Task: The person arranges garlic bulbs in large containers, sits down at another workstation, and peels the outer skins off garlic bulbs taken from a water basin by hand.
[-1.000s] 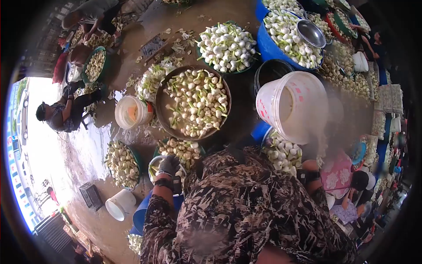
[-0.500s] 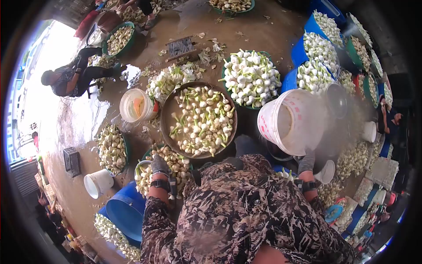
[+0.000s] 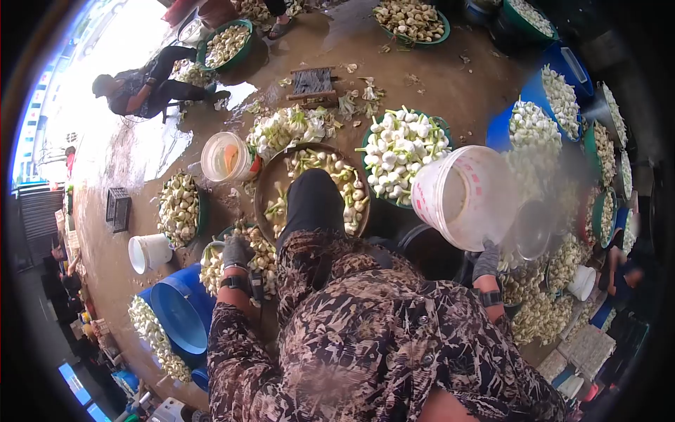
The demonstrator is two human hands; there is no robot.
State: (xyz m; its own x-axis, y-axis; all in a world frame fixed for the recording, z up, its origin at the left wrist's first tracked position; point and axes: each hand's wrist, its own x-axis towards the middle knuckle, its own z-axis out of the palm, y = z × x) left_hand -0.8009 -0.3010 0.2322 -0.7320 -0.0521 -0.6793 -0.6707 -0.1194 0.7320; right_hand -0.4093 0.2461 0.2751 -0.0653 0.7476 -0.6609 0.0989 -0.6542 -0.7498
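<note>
My left hand (image 3: 238,252), in a grey glove, is closed at the rim of a bucket of garlic bulbs (image 3: 211,267); its fingertips are hard to see. At the right, my gloved right hand (image 3: 486,260) is closed at the lower edge of a large white bucket (image 3: 450,193), which is tipped with its opening showing. Ahead of my body lies a wide round pan (image 3: 264,197) with garlic in water, partly covered by my dark-clothed knee. A heap of white garlic (image 3: 404,155) fills a green basin just beyond the pan.
A bucket with orange contents (image 3: 225,156), a low stool (image 3: 313,83) and garlic leaves (image 3: 292,130) lie ahead. Blue tubs (image 3: 184,309) and a fallen white bucket (image 3: 149,253) are at the left. One person (image 3: 144,88) sits at upper left; another (image 3: 624,274) is at far right.
The view has turned. My knee now shows over the pan. My right hand has come into sight at the white bucket, and my left hand stays near the garlic bucket.
</note>
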